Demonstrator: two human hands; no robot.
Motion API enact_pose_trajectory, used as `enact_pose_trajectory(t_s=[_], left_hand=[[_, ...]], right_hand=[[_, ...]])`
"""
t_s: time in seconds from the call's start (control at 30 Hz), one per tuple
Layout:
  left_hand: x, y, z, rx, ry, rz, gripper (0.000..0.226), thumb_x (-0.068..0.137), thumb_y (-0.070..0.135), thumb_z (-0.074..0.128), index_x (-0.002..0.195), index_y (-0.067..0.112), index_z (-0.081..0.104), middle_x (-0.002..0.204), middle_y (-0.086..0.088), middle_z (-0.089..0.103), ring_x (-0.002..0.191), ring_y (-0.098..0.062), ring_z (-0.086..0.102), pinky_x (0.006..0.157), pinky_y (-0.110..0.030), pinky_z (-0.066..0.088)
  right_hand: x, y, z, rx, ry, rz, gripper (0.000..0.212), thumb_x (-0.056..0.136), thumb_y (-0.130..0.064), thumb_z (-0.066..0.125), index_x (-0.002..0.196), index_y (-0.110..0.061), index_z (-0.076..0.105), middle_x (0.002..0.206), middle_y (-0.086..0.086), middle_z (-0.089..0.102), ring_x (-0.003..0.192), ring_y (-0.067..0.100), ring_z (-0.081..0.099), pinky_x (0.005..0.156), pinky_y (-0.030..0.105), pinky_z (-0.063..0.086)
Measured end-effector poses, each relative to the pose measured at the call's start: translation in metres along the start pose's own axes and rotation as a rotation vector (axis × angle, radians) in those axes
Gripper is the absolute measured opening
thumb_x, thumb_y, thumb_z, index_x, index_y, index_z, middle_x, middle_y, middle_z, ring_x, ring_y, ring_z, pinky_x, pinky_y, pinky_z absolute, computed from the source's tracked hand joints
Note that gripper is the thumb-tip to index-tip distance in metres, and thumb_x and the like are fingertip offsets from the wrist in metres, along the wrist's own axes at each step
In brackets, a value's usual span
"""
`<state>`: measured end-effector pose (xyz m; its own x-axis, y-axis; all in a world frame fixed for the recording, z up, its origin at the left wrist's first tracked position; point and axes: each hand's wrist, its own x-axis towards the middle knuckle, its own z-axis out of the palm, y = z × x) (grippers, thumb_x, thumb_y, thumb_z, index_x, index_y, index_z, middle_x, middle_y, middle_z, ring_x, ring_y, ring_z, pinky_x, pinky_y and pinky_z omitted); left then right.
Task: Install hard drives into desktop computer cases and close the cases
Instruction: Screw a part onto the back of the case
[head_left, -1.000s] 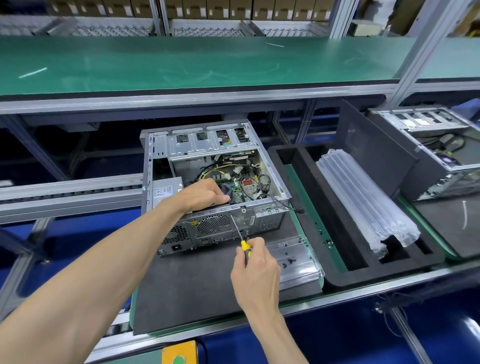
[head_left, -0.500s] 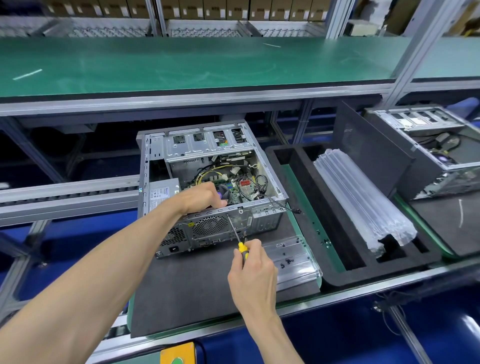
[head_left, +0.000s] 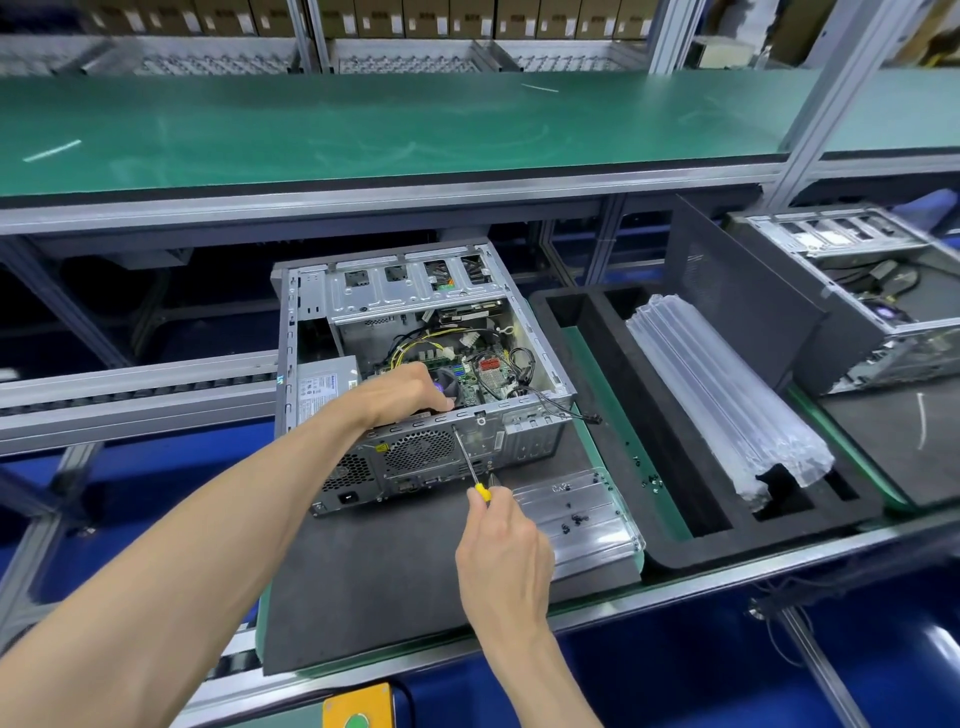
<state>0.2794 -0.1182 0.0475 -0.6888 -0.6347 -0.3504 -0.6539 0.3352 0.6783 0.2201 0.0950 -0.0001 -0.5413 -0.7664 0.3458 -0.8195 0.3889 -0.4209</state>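
An open desktop case (head_left: 535, 431) lies on its side on a dark mat (head_left: 395, 582), its motherboard and cables showing. My left hand (head_left: 402, 392) rests over the case's near top edge, fingers curled down onto the rim. My right hand (head_left: 501, 551) grips a screwdriver (head_left: 470, 465) with a yellow handle; the tip touches the rear panel near its upper edge, beside the round fan grille. No hard drive can be made out in the case.
A clear plastic tray (head_left: 576, 512) with a few black screws lies right of my right hand. A black foam tray (head_left: 675, 525) holds a bundle of clear plastic (head_left: 727, 400). A dark side panel (head_left: 737, 291) leans against a second open case (head_left: 852, 296) at right.
Both hands stay in place on the case and the screwdriver; the tip remains at the same spot on the rear panel. The view shifted slightly.
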Motion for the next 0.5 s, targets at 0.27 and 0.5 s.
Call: enact_pose_trajectory(t_s=[0.27, 0.5], left_hand=[[0.0015, -0.0034, 0.0003, -0.015, 0.039, 0.005, 0.053, 0.092, 0.013, 0.061, 0.054, 0.015, 0.024, 0.054, 0.000, 0.016, 0.051, -0.017, 0.009, 0.060, -0.036, 0.012], [0.0028, -0.0030, -0.0016, 0.003, -0.017, 0.034, 0.057, 0.090, 0.010, 0.057, 0.048, 0.025, 0.021, 0.058, 0.001, 0.014, 0.061, -0.021, 0.008, 0.068, -0.048, 0.012]], right_hand=[[0.0003, 0.0020, 0.0013, 0.151, -0.115, 0.098, 0.015, 0.099, -0.031, 0.055, 0.106, -0.020, 0.048, 0.087, -0.003, 0.064, 0.072, 0.024, 0.065, 0.056, 0.030, 0.028], [-0.0007, -0.0026, -0.0033, 0.080, -0.048, 0.022, 0.022, 0.083, -0.021, 0.079, 0.079, -0.014, 0.058, 0.059, -0.002, 0.057, 0.041, 0.021, 0.055, 0.044, 0.025, 0.021]])
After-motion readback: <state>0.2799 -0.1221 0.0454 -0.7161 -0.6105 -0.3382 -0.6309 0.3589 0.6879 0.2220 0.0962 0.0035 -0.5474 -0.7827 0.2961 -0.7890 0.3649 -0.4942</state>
